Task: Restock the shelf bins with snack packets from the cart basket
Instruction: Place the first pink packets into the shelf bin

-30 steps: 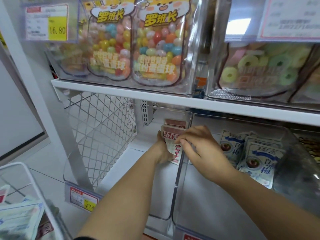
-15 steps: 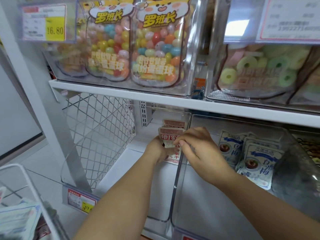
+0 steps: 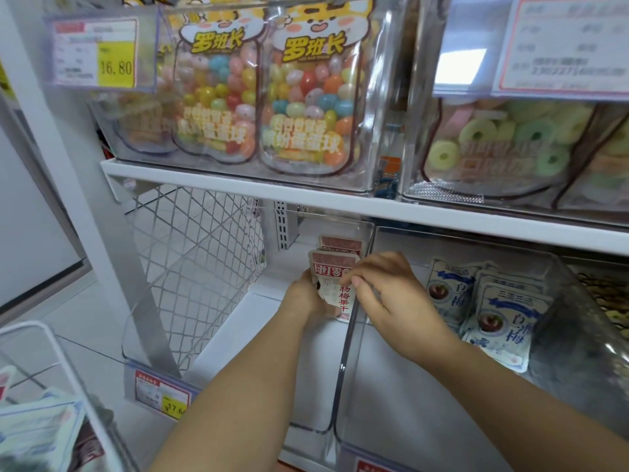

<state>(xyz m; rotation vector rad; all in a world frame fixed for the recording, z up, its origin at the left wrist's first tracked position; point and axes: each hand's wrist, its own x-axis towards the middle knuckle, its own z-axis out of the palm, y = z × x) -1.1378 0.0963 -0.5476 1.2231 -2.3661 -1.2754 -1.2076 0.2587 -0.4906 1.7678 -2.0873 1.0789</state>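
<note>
In the last second very little has moved. Both hands stay at the same place inside the narrow bin (image 3: 306,396) on the lower shelf, and the front packet (image 3: 335,277), red and white, now stands a little straighter than before, with more of its printed face showing between the hands. This looks like a small correction, not a new step: the packet is already in its bin, and the person seems to be setting it upright against the second packet (image 3: 340,241) just behind it. So the placing of this packet is judged as nearly finished, and only the release remains. The left hand (image 3: 303,296) holds the left edge of the front packet; its fingers go behind the packet and cannot be seen, so how far they wrap around it cannot be told. On the right hand (image 3: 391,294), the fingers (image 3: 356,280) are curled and pinch the upper right edge of the same packet. Neither hand is spread open. The bin has much free room in front of the two packets. The cart basket (image 3: 63,362) at the lower left holds more packets (image 3: 37,427), so the restocking as a whole is probably far from done. In the neighbour bin (image 3: 425,403), the blue-and-white packets (image 3: 503,321) lie untouched.
</note>
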